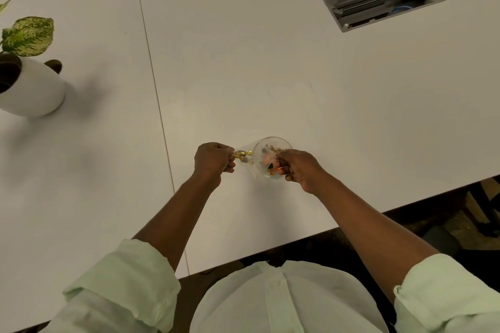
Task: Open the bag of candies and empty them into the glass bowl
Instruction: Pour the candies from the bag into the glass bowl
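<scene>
Over the white counter (pixel 270 76) a clear bag (pixel 244 155) stretches between two hands, its long axis running roughly left to right and reaching from the left hand (pixel 213 159) across the near-left rim of the glass bowl (pixel 273 157). The left hand's grip is clamped on the closed end of the bag, where a few gold-wrapped candies (pixel 241 154) bunch just beside its fingers; the right hand (pixel 300 167) is pinched shut on the other end, which lies over the bowl. The bowl sits on the counter directly below and just left of the right hand, so the bag's mouth appears to be on the bowl side and the right hand is the nearer one to it. Judging by this, the pour turns on raising the left end so the remaining sweets slide rightward along the bag into the bowl. Counting: one bowl, one bag, two hands; several candies already lie in the bowl, gold with an orange and a dark green one, but the exact number is too small and blurred to tell, and perhaps three or four remain in the bag. A potted plant (pixel 29 84) stands well apart at far left.
</scene>
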The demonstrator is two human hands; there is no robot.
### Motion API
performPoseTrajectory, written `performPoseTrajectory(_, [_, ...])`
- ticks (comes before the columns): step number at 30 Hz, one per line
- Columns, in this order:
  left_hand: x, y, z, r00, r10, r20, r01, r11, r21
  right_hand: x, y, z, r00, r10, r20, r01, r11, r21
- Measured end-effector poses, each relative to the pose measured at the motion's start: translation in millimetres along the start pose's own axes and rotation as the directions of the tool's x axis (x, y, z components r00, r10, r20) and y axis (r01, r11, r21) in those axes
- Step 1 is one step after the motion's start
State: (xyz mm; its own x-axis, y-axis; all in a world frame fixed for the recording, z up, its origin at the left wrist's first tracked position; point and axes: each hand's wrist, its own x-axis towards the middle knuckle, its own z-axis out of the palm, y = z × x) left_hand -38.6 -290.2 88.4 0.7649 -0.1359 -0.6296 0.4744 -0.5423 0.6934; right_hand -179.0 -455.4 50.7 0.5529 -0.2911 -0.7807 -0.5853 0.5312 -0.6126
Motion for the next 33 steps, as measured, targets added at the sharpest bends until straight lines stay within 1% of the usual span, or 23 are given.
performPoseTrajectory(2, [1, 1, 1, 1.0, 0.014, -0.009, -0.014, 1.0, 0.028, 0, -1, -1, 1.0, 0.003, 0.003, -0.003, 1.0, 0.004])
performPoseTrajectory(7, [4, 2, -2, 1.0, -0.002, -0.013, 0.002, 1.0, 0.003, -1, -3, 2, 1.0, 0.023, 0.008, -0.023, 0.999, 0.027])
performPoseTrajectory(11, [3, 5, -3, 1.0, -0.006, 0.029, 0.006, 1.0, 0.023, -3, -2, 2, 0.999, 0.031, 0.016, -0.031, 0.999, 0.041])
performPoseTrajectory(17, [1, 14, -2, 0.999, 0.039, -0.037, -0.034, 0.993, 0.115, -5, 0, 2, 0.999, 0.037, 0.021, -0.038, 0.998, 0.048])
performPoseTrajectory(22, [-2, 14, -3, 0.998, 0.039, -0.039, -0.035, 0.993, 0.11, -7, -1, 1, 0.998, 0.053, 0.024, -0.054, 0.996, 0.074])
performPoseTrajectory(29, [-5, 11, -1, 0.997, 0.07, -0.039, -0.069, 0.997, 0.019, -11, 0, -1, 0.998, 0.052, 0.034, -0.055, 0.994, 0.098])
performPoseTrajectory(33, [-6, 7, 3, 0.999, 0.009, -0.048, -0.012, 0.998, -0.067, -12, -2, 2, 0.997, 0.042, 0.065, -0.05, 0.99, 0.129])
